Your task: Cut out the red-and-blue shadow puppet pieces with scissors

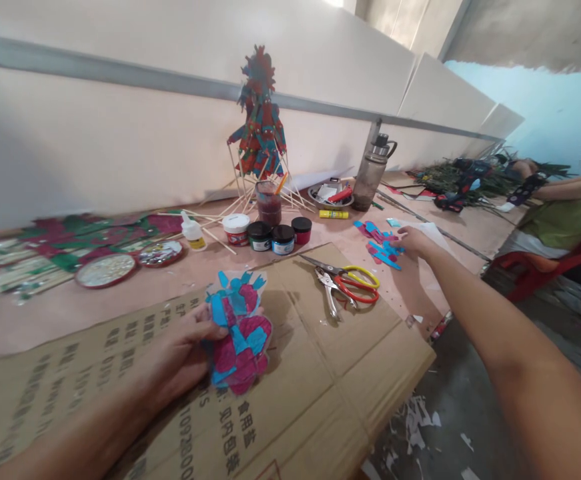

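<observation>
My left hand [190,350] grips a flat cut-out [243,337] patched in blue and magenta, its thumb pressed on the front, above the cardboard [320,373]. Out to the right, my right hand [413,240] reaches to a small pile of blue and magenta cut pieces [383,245]; its fingertips are at the pile's edge, and whether they pinch a piece I cannot make out. Between the hands, scissors [357,277] with yellow and red handles lie across a metal hole punch [330,297] on the cardboard.
Behind the cardboard stand paint jars [260,237], a glue bottle [193,233], a cup of dark liquid [269,203] and a water bottle [373,172]. A layered red and blue figure [261,113] on sticks rises at the wall. At right a person sits on a red chair [545,263].
</observation>
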A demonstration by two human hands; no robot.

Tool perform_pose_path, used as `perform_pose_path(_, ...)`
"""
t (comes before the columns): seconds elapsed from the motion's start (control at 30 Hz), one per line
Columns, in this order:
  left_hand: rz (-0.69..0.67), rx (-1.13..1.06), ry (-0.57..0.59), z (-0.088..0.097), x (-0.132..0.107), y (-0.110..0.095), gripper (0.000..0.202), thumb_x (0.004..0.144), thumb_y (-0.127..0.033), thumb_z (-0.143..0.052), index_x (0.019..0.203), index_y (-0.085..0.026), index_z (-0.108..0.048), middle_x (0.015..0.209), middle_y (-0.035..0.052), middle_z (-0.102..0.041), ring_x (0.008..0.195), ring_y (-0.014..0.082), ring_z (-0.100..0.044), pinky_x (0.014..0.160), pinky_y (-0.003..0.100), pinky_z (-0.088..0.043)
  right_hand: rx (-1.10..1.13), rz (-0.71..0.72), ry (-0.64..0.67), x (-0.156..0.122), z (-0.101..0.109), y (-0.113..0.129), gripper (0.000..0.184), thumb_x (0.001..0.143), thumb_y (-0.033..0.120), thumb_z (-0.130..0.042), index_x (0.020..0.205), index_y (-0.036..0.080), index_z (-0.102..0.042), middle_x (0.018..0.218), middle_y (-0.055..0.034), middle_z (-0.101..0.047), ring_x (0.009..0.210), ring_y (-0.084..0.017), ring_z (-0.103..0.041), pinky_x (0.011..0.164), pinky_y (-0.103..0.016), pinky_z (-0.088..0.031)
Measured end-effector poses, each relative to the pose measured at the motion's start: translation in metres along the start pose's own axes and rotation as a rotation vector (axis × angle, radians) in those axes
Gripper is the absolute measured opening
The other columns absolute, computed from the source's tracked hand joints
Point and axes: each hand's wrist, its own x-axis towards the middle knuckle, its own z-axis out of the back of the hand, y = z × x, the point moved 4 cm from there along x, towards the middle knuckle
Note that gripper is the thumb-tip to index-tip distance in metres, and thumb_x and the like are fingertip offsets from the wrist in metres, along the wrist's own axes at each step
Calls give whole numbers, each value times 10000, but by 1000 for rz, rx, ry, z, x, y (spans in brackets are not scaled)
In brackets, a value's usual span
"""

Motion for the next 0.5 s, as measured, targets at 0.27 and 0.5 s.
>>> perform_pose_path(0.27,15,-34,-22,-4,-7,-3,493,453,67,-761,902,-132,-720,952,142,-815,938,380,-788,856,509,-668,-69,-6,-8,-3,-3,2,658,595,190,-946,1202,128,-700,902,-109,-771,824,-260,-725,670,-296,-556)
perform_pose_path(0.5,-3,-10,-5,-3,-2,-1,507,430,40,-785,898,-144,-721,924,123,-814,888,359,-791,815,509,-676,-46,26,-26,-10,-2,2,209,635,170,-908,696,179,-708,660,-38,-705,732,-229,-698,669,-287,-548)
